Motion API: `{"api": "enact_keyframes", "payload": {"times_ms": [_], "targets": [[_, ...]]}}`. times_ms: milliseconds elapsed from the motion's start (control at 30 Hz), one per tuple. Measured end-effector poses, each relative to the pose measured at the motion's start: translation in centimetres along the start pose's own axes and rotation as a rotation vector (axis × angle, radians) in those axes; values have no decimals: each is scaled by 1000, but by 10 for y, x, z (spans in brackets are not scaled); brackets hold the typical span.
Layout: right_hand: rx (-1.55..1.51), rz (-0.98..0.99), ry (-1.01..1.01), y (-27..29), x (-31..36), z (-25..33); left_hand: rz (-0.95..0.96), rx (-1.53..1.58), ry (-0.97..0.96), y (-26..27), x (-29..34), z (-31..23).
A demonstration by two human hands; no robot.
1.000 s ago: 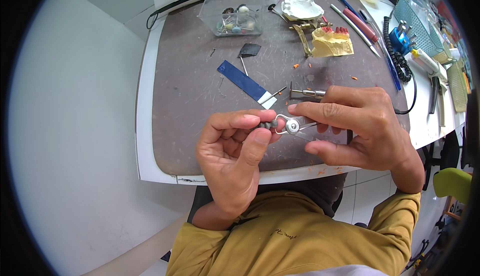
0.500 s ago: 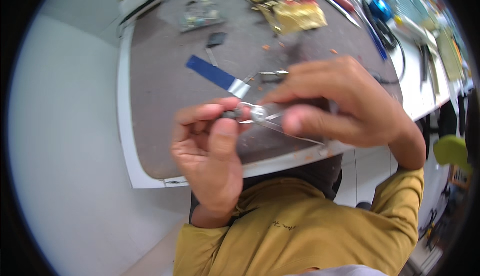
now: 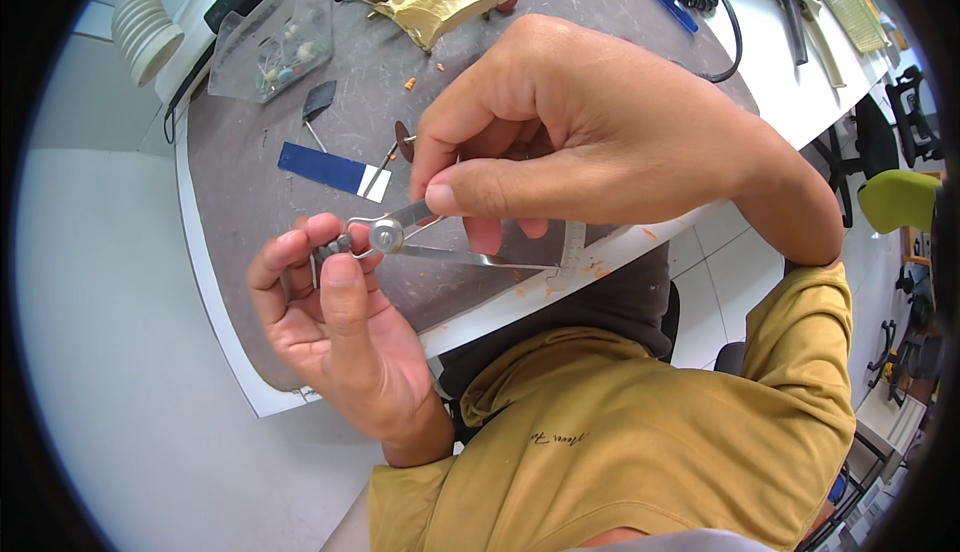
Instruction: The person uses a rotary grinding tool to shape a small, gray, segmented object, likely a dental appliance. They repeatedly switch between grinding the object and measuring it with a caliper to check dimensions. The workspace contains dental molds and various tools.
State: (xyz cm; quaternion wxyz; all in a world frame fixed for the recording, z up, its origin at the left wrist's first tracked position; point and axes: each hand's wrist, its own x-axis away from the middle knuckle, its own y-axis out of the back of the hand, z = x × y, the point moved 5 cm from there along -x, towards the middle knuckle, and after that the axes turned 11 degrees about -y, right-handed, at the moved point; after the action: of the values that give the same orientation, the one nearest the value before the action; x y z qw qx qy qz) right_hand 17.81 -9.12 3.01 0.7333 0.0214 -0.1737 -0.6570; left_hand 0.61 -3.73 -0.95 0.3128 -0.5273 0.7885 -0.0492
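Between the thumb and fingertips of my left hand [image 3: 375,352] is a small lumpy grey metal dental bridge [image 3: 333,247]. My right hand [image 3: 590,122] grips a metal caliper gauge [image 3: 387,236] by its upper arm, thumb on the near side. Its curved jaws reach up to the bridge beside my left fingertips; whether both tips touch it I cannot tell. The caliper's long lower arm runs right to a curved scale [image 3: 572,249] above the table edge. My right fingers partly cover the upper arm.
Past my hands lie a blue-and-white strip [image 3: 322,168], a disc on a mandrel [image 3: 404,142] and a dark square piece [image 3: 319,100]. Farther back are a clear plastic box [image 3: 285,47], a yellow dental model [image 3: 455,2] and a blue pen [image 3: 665,0]. Orange shavings are scattered about.
Both hands, with bridge and caliper, appear farther left in the picture, and the whole view has shifted. My right hand's blur is gone; its thumb now presses on the caliper's upper arm.
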Motion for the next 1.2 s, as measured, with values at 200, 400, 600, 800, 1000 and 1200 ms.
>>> {"api": "enact_keyframes", "payload": {"times_ms": [200, 400, 600, 800, 1000, 1200], "targets": [[41, -62, 71, 2, 2, -1, 96, -137, -19, -3, -1, -4], [62, -73, 88, 4, 1, -3, 167, -457, -52, -8, -4, -12], [69, -45, 41, 4, 1, -4, 213, -539, -59, -6, -1, -10], [30, -16, 45, 3, -1, -5, 225, -438, -26, 2, 0, -8], [-100, 77, -150, -4, -4, -4, 223, -387, 12, 8, 1, -10], [-96, 89, -65, -7, -5, -9, 257, -385, -14, 6, 2, -7]]}}
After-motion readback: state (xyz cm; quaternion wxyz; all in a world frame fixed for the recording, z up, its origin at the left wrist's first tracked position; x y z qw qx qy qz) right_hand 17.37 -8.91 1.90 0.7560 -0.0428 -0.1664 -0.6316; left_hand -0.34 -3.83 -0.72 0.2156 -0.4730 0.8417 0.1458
